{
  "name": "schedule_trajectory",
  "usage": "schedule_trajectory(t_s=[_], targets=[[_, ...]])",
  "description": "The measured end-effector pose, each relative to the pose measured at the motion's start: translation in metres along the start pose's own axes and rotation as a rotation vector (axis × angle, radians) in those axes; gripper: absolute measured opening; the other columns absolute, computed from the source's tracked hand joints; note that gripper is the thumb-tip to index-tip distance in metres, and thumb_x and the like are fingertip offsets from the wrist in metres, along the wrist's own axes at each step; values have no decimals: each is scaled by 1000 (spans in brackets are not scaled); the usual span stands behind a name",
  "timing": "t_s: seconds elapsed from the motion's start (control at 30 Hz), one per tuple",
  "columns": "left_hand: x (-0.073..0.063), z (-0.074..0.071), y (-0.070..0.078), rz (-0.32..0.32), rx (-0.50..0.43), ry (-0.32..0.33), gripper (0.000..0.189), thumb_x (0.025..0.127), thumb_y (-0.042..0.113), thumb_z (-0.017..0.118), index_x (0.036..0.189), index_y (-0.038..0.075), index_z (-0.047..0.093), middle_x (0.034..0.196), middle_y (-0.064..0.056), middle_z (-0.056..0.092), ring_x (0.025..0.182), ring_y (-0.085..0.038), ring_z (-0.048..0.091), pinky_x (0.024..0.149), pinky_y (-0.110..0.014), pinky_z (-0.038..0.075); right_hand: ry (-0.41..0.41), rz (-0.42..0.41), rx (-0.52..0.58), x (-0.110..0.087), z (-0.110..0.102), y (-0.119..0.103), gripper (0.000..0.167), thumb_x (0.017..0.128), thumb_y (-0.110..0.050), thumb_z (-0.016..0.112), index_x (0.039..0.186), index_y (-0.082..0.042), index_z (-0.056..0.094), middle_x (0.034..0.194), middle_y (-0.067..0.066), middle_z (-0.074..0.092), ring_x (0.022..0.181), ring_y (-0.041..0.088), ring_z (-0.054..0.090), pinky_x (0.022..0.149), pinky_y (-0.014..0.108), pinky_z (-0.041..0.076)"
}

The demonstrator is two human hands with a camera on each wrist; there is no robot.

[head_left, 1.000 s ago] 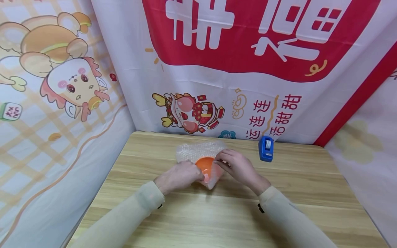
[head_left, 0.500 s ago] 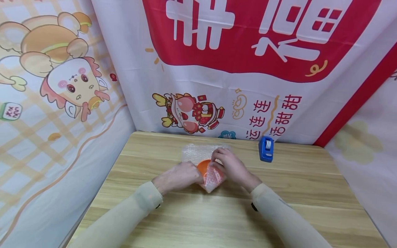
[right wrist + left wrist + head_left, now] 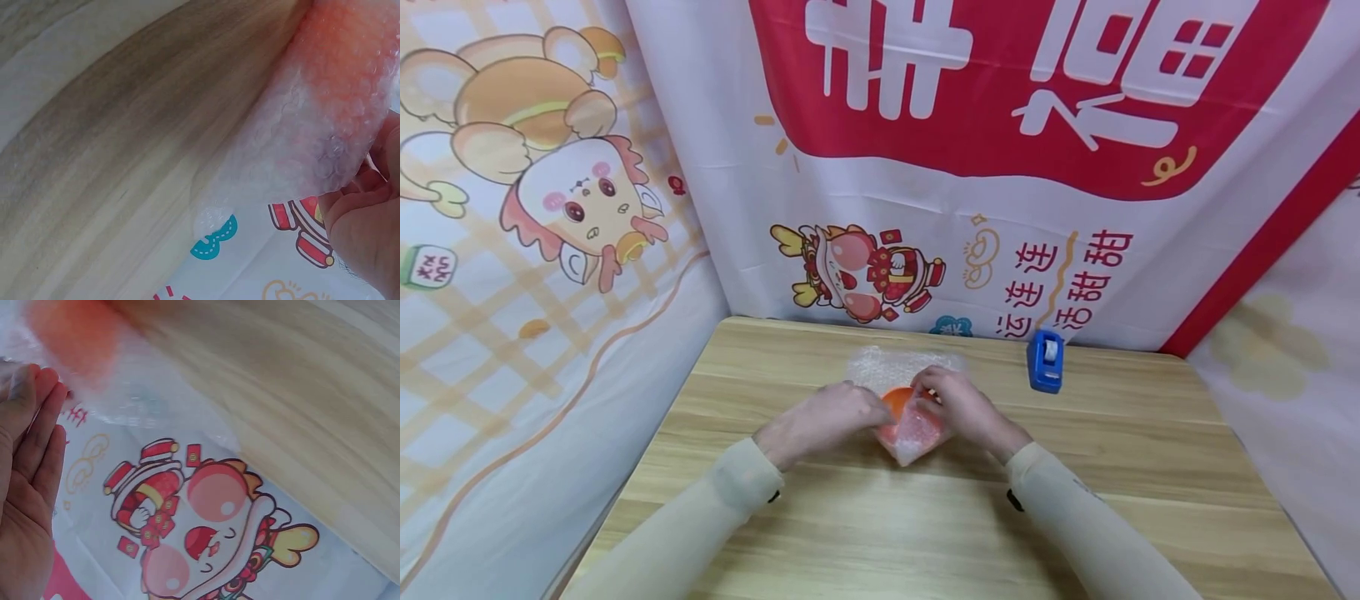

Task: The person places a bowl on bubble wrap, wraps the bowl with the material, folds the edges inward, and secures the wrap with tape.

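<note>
An orange bowl (image 3: 893,402) sits on a sheet of bubble wrap (image 3: 880,364), whose near corner is folded up over the bowl's front. My right hand (image 3: 961,410) pinches the folded wrap at the bowl's right rim. In the right wrist view, the curled fingers (image 3: 365,203) are at the edge of the wrap (image 3: 281,153), with orange showing through it. My left hand (image 3: 826,417) is at the bowl's left rim. The left wrist view has its fingers (image 3: 47,450) nearly straight, fingertips beside the wrap (image 3: 150,394).
A blue tape dispenser (image 3: 1046,361) stands at the back right of the wooden table (image 3: 895,533). Printed cloth hangings (image 3: 865,192) rise behind the table's back edge and at both sides.
The wrap's near corner has been folded in over the bowl by my right hand, which moved left. The left hand has drawn slightly back and up from inside the bowl.
</note>
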State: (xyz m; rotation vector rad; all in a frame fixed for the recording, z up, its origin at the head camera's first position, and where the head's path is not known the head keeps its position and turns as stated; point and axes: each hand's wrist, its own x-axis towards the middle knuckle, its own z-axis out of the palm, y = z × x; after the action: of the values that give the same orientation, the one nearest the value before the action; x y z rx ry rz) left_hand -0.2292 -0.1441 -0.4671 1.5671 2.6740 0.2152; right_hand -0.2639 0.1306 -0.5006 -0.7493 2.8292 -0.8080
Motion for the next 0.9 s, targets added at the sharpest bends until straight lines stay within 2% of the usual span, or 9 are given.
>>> schedule_trajectory(t_s=[0.1, 0.2, 0.33, 0.5, 0.63, 0.77, 0.9], targets=[[1, -5, 9, -20, 36, -7, 41, 107, 12, 87, 147, 20, 81, 149, 5, 84, 138, -15, 80, 123, -38, 65, 6, 13, -4, -1, 1, 0, 12, 105, -11, 88, 114, -19, 86, 131, 2, 82, 129, 23, 75, 121, 49, 65], [5, -5, 21, -2, 108, 6, 40, 109, 14, 85, 149, 20, 80, 151, 4, 83, 139, -15, 80, 121, -36, 66, 25, 25, 3, -3, 2, 0, 11, 104, -10, 90, 108, -18, 86, 123, 0, 79, 122, 21, 75, 117, 47, 67], [10, 0, 35, 14, 193, 21, 38, 108, 17, 87, 145, 21, 80, 148, 4, 84, 134, -15, 82, 117, -33, 67, 46, 71, 12, -6, 4, -1, 7, 102, -13, 92, 106, -17, 88, 112, -2, 74, 109, 16, 71, 108, 43, 69], [15, 10, 48, -8, 324, 29, 40, 107, 19, 87, 147, 23, 80, 147, 5, 84, 128, -14, 84, 111, -32, 70, 68, 149, 14, -9, 5, -4, 7, 101, -15, 94, 106, -14, 90, 104, -2, 70, 97, 15, 66, 101, 39, 68], [18, 19, 56, -33, 412, 26, 44, 109, 17, 85, 151, 23, 78, 146, 4, 85, 126, -12, 84, 107, -29, 70, 81, 185, 24, -11, 6, -6, 8, 100, -13, 95, 106, -11, 90, 103, 0, 70, 95, 15, 66, 98, 39, 70], [21, 28, 61, -35, 482, 26, 42, 109, 16, 82, 151, 23, 77, 148, 4, 84, 134, -11, 81, 114, -28, 67, 87, 203, 36, -13, 6, -8, 7, 100, -13, 95, 105, -11, 91, 102, 0, 70, 95, 14, 67, 97, 38, 70], [21, 32, 61, -32, 530, 39, 39, 108, 17, 83, 147, 23, 79, 144, 5, 85, 125, -9, 83, 106, -25, 69, 76, 211, 56, -16, 5, -6, 6, 102, -13, 93, 107, -13, 90, 106, 0, 72, 99, 15, 68, 100, 40, 70]])
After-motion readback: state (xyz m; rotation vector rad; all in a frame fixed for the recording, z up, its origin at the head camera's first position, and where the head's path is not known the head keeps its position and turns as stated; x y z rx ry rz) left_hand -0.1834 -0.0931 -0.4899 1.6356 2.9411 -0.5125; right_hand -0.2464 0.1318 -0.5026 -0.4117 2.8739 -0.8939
